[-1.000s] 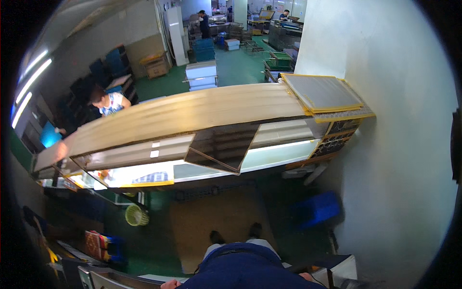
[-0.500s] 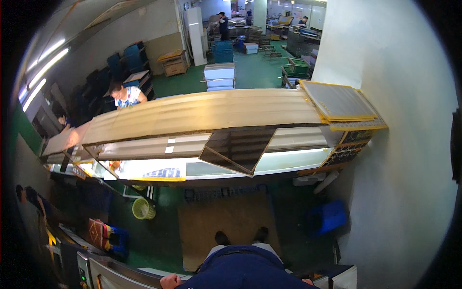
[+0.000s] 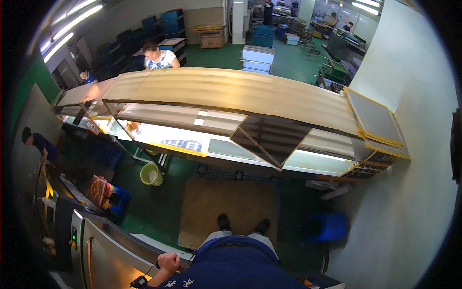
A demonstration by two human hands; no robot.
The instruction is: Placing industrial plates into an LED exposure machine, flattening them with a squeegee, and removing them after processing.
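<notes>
My left hand is curled closed at the edge of a long metal machine beside me. What its fingers hold, if anything, is hidden. A thin dark cable runs by the hand, and a small black box sits near its wrist. My right hand is out of sight behind my dark blue top. In front of me stands a long lit worktable with a pale cover over it. A blue-and-white patterned sheet lies on its bright surface, and a dark mesh frame leans across its front.
Yellow-edged frames lie on the table's right end by a white wall. A brown mat is under my feet. A green basket, a blue bin and a blue crate stand on the floor. A person works across the table.
My view has turned left and tilted, so the table sits farther right. More of my left hand and forearm shows. My right hand, partly visible before, has gone out of view.
</notes>
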